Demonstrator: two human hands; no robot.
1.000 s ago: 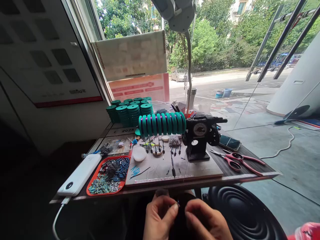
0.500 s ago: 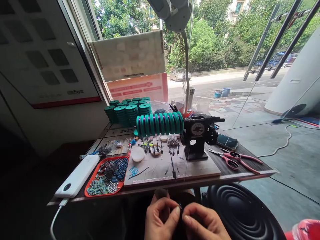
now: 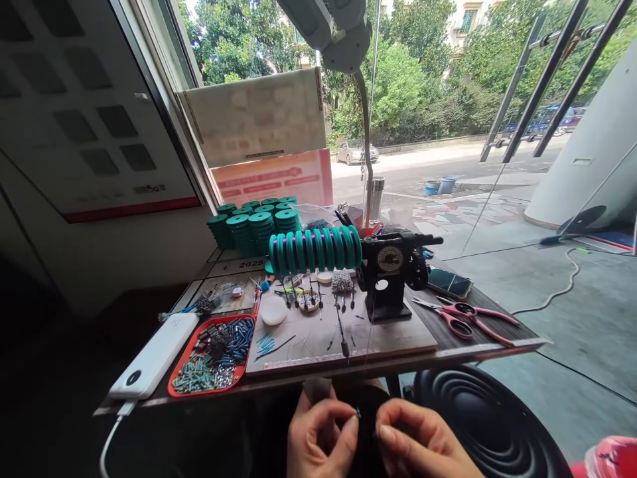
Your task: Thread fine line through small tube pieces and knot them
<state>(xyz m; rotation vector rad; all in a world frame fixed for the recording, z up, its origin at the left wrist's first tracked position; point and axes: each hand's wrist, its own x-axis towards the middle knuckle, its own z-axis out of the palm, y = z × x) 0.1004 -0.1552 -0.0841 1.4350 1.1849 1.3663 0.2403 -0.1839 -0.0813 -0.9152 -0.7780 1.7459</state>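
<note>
Pinching tiny blue piece, left hand, right hand, "2025" label behind

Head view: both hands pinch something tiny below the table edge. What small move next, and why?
Probably bring the fingertips together: the left hand holds a tiny blue piece at its fingertips, while the right hand pinches close beside it with a small gap between.

A tiny blue piece sits pinched at the left hand's fingertips. It hangs below the bench's front edge, too small to identify.
</note>
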